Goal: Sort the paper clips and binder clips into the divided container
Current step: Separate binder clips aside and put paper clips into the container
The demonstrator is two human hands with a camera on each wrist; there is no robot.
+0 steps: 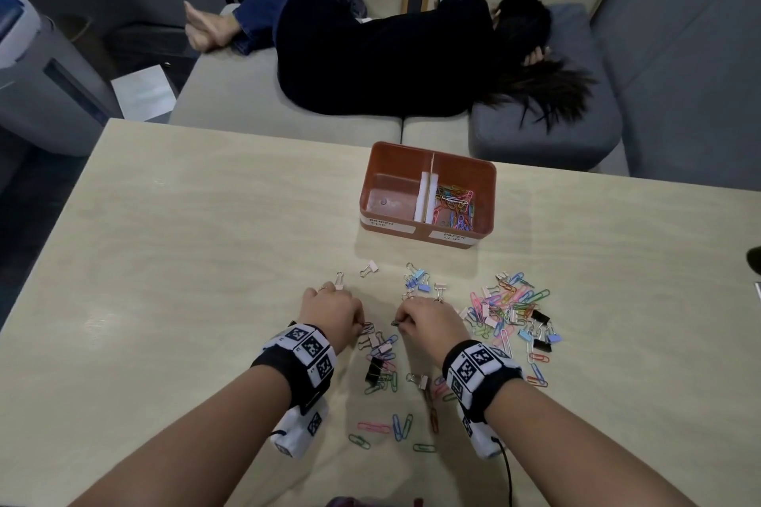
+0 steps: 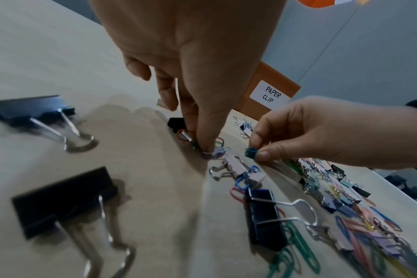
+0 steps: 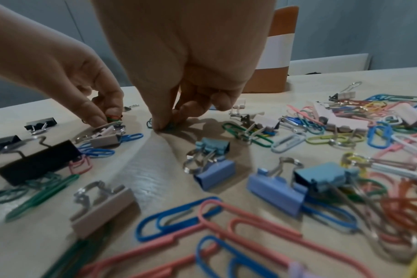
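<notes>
Low in the middle of the head view, my left hand [image 1: 331, 315] pinches a few paper clips [image 2: 212, 152] against the tabletop [image 1: 185, 259], and my right hand [image 1: 428, 323] just beside it has its grip closed on a small blue paper clip [image 2: 250, 151]. Loose paper clips and binder clips [image 1: 510, 313] lie scattered around both hands. Above them, toward frame centre, stands the divided container [image 1: 486, 193]; coloured clips fill its right compartment.

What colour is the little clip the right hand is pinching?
Blue-teal paper clip, pinched by the right hand; clearest in the left wrist view.
</notes>
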